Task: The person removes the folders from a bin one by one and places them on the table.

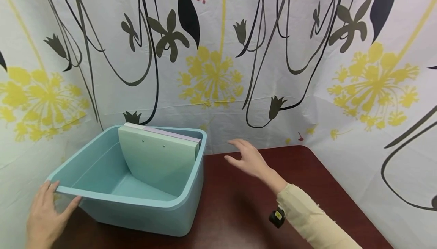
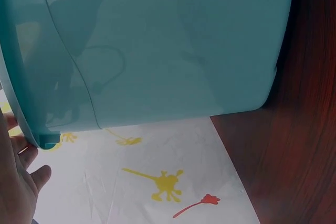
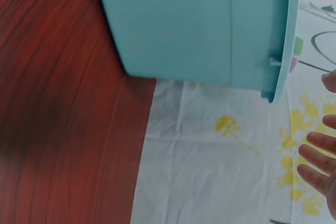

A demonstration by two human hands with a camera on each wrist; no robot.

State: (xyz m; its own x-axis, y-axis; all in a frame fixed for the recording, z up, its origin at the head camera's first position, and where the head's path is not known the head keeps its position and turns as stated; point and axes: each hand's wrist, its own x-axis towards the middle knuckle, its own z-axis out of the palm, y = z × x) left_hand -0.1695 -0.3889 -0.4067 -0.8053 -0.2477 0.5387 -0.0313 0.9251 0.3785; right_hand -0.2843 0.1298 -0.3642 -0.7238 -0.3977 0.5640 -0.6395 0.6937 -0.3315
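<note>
Head view showed a pale-green folder and a lilac folder standing together inside the blue plastic tub, on the left part of the table, near its far edge. As I judged it, the folders were already placed; whether more remained, the views did not tell. The left hand rested its fingers at a rim corner, the thumb spread apart. The right hand held nothing, fingers apart, over the far edge. Behind the dark-red, wood-grained table hung flower-printed white cloth, continuing on both sides.
</note>
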